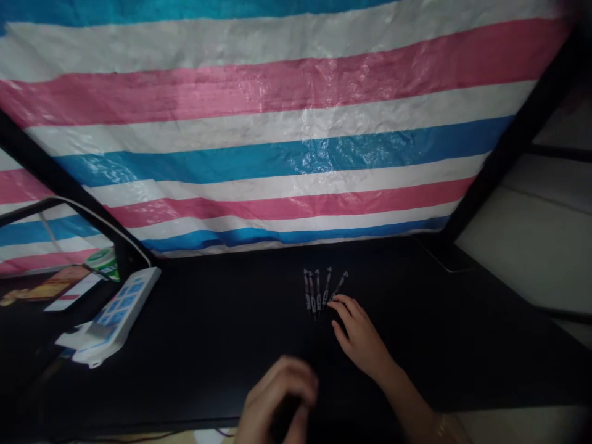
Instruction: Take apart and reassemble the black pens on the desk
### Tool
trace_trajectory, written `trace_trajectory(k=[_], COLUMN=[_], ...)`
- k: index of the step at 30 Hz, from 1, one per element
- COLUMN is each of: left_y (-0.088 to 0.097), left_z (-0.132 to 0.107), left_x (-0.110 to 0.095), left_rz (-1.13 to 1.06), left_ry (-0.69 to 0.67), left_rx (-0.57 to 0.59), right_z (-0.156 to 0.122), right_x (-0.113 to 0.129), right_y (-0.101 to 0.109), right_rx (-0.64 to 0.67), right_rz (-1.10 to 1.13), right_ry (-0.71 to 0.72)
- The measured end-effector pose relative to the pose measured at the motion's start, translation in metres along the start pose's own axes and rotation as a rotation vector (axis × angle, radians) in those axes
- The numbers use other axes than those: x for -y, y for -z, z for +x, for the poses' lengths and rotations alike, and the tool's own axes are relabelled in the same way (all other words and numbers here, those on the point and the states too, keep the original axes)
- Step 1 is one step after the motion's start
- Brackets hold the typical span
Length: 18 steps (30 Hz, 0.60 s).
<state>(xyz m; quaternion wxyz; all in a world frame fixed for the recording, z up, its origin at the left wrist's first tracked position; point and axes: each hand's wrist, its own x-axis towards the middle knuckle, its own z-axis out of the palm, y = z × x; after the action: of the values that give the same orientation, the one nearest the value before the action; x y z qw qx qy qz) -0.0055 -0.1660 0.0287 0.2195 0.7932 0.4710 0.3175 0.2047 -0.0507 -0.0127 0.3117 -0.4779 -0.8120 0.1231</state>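
Several slim pens (318, 290) with grey, see-through barrels lie loosely side by side on the black tabletop (208, 333), their far ends fanned apart. My right hand (358, 336) reaches in from the lower right, fingers spread and thumb apart. Its fingertips touch or lie just beside the near end of the rightmost pen (340, 283). Close to the front edge, my left hand (277, 398) is raised and blurred. Its fingers bend loosely with a dark gap before the thumb, and no object shows in it.
A white and blue power strip (123, 314) lies at the left, with a white cable behind it. Near it are a green and white tub (104, 262) and flat packets (60, 283). A dark flat object (444, 254) lies at the back right. Striped sheeting (277, 148) hangs behind the table.
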Motion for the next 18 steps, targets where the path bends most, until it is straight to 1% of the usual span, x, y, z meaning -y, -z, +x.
trace_trajectory(k=[2, 4, 6, 8, 12, 15, 18], left_y=[-0.014, -0.026, -0.032, -0.031, -0.017, -0.009, -0.005], left_z=[0.034, 0.061, 0.08, 0.092, 0.113, 0.129, 0.142], left_x=[0.014, 0.029, 0.043, 0.054, 0.066, 0.071, 0.075], left_rz=[-0.023, -0.036, -0.015, -0.014, -0.055, -0.052, 0.015], left_ry=[0.045, 0.091, 0.125, 0.152, 0.141, 0.122, 0.104], left_rx=[-0.062, -0.118, -0.104, -0.04, 0.076, 0.149, 0.186], right_z=[0.001, 0.001, 0.0, -0.001, 0.002, 0.016, 0.034], right_x=[-0.001, -0.001, 0.0, 0.002, 0.002, -0.001, -0.007], right_y=[-0.001, -0.002, -0.002, 0.0, 0.008, 0.017, 0.021], right_rx=[0.005, 0.03, 0.071, 0.117, 0.196, 0.25, 0.3], right_rz=[-0.048, -0.103, -0.148, -0.167, -0.147, -0.171, -0.235], right_ry=[-0.002, -0.002, -0.001, -0.004, 0.012, 0.052, 0.08])
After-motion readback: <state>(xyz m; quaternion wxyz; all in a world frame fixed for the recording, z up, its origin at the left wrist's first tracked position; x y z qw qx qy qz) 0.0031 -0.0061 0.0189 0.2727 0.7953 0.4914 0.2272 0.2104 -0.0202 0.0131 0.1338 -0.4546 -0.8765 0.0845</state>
